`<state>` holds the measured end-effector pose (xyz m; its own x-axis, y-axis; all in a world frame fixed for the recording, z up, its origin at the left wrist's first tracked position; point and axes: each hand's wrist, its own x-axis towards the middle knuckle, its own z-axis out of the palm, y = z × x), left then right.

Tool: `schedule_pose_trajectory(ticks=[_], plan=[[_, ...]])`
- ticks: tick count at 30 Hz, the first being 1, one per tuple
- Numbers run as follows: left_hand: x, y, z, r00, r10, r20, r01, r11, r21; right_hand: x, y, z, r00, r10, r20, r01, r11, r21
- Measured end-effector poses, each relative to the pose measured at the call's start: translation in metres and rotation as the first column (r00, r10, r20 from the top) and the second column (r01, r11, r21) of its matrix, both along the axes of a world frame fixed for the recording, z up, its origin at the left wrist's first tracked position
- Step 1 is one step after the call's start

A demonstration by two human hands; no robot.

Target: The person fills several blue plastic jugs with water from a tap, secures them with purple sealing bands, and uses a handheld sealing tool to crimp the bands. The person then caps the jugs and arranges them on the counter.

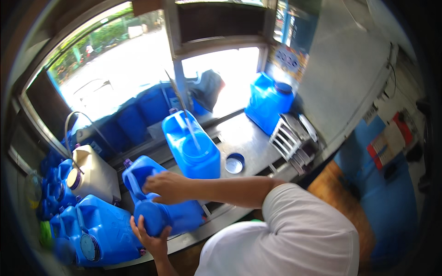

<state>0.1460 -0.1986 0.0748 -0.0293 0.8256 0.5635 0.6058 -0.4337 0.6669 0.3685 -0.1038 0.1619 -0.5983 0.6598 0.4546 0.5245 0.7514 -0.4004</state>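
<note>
A blue plastic jug (188,215) lies in front of me, its wide round cap (150,217) facing me. The fingers and thumb of my left hand (152,238) are spread around the cap's lower edge. Above the jug's handle is my right hand (166,188), blurred, with curled fingers; whether it touches the handle is unclear. Just beyond, a second blue jug (200,169) stands uncapped, with a thin tube (191,132) reaching into its mouth. On the metal counter (253,138) beside it rests a loose dark-blue cap (234,163), inner side up.
At left stand more capped blue jugs (107,231) and a cream jug (100,176) with a curved tube (93,124) by it. A capped blue jug (267,103) stands at the back right, near a white slatted rack (286,139). Windows line the far side.
</note>
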Motion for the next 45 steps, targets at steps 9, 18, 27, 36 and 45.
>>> schedule_pose_trajectory(ticks=[9, 18, 27, 36, 45], plan=[[0.056, 0.100, -0.012, 0.973, 0.036, -0.229, -0.004, 0.990, 0.140, 0.291, -0.197, -0.223, 0.544, -0.199, 0.816, 0.819, 0.340, -0.463], [0.083, 0.096, 0.000, 0.927, 0.261, -0.271, -0.254, 0.965, 0.064, 0.534, -0.351, -0.308, -0.054, -0.900, 0.432, 0.786, -0.305, -0.538], [0.105, 0.088, 0.012, 0.792, 0.459, -0.402, -0.507, 0.862, -0.016, 0.591, -0.256, -0.341, -0.569, -0.809, 0.148, -0.109, -0.104, -0.989], [0.093, 0.095, 0.001, 0.860, 0.441, -0.257, -0.490, 0.855, -0.170, 0.558, -0.212, -0.338, -0.438, -0.897, -0.056, 0.200, -0.036, -0.979], [0.093, 0.093, 0.005, 0.880, 0.416, -0.231, -0.458, 0.871, -0.178, 0.623, -0.278, -0.346, -0.601, -0.799, 0.011, 0.650, -0.498, -0.574]])
